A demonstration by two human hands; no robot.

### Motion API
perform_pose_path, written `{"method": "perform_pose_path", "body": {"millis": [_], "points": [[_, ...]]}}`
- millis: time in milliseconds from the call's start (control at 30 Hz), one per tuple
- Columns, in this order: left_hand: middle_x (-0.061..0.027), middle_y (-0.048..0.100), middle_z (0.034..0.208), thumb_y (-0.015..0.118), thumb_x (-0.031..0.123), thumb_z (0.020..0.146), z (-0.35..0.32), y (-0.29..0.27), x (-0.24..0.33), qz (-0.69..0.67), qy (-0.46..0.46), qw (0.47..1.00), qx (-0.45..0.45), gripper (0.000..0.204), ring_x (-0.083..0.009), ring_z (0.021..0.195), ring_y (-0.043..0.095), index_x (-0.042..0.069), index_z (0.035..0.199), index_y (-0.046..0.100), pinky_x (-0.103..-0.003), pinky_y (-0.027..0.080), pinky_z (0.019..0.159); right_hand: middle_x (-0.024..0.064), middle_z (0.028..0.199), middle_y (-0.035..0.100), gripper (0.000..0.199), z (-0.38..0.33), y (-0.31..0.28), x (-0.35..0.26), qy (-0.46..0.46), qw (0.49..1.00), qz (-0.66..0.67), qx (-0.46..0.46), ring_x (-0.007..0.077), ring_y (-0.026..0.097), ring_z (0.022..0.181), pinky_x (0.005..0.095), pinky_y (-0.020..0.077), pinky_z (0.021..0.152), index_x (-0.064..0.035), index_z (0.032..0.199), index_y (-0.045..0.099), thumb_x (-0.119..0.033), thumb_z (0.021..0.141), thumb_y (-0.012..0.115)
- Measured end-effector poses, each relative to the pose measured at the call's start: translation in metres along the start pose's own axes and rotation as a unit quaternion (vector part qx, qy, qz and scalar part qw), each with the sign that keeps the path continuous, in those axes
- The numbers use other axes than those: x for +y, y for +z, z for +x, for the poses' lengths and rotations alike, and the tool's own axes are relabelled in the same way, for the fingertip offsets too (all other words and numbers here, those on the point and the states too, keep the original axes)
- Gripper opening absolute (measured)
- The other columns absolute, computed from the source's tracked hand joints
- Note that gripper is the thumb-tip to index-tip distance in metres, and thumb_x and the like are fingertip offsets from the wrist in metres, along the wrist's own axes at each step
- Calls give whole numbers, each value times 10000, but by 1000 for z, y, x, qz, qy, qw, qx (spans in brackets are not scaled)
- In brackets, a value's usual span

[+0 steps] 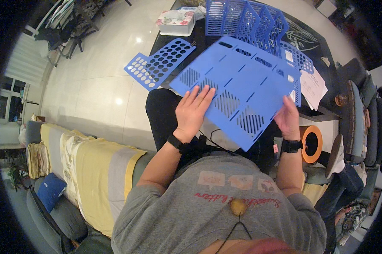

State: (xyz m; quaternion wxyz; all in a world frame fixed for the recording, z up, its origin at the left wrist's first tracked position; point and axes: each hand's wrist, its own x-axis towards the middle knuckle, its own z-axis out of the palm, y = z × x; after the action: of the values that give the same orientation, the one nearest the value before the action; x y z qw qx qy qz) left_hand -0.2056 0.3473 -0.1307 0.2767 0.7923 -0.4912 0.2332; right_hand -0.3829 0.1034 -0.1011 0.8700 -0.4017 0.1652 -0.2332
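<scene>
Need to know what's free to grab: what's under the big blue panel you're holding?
Under the panel, the dark table edge and the person's dark trousers show. A perforated blue piece pokes out left. Whatever lies directly beneath is covered.

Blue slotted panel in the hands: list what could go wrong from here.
1. The blue slotted panel is wide and thin, with the left hand lying flat on top and the right hand at its edge; it may flex or slip.
2. Its far corner sits close to the assembled blue rack on the dark table; a swing could knock it.
3. The perforated blue side piece overhangs the table edge and might fall.
</scene>
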Motion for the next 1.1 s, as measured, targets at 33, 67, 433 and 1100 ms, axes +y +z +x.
{"method": "perform_pose_path", "body": {"millis": [33, 67, 433, 1100], "points": [[-75, 611, 1186, 529, -35, 697, 5, -1, 3, -27, -5, 999, -24, 546, -275, 1047, 606, 158, 1203, 599, -375, 499, 858, 96, 1273, 514, 434, 1, 5, -7, -14, 1000, -9, -24, 224, 513, 1136, 375, 429, 943, -67, 1335, 386, -291, 966, 431], [-78, 610, 1186, 522, -51, 689, 10, -3, 5, -53, -12, 997, -47, 562, -270, 1044, 609, 157, 1206, 597, -368, 504, 848, 100, 1257, 528, 426, 3, 8, -15, -26, 999, -21, -19, 223, 542, 1105, 371, 455, 918, -79, 1326, 396, -290, 960, 447], [-169, 637, 1030, 557, 94, 845, 102, -20, 47, -452, -116, 879, -98, 348, -335, 915, 621, 81, 1192, 567, -353, 507, 765, 162, 1362, 383, 630, 2, 9, -6, -110, 979, -128, 116, 265, 491, 1148, 404, 414, 964, -47, 1416, 242, -320, 932, 540], [-105, 582, 1184, 552, 171, 917, 36, 28, -98, -479, -403, 767, -141, 400, -132, 938, 584, 35, 1288, 490, -256, 476, 794, 207, 949, 632, 283, 33, -301, -149, -162, 639, -660, 362, 325, 599, 863, 390, 481, 808, 45, 987, 592, -207, 882, 519]]}}
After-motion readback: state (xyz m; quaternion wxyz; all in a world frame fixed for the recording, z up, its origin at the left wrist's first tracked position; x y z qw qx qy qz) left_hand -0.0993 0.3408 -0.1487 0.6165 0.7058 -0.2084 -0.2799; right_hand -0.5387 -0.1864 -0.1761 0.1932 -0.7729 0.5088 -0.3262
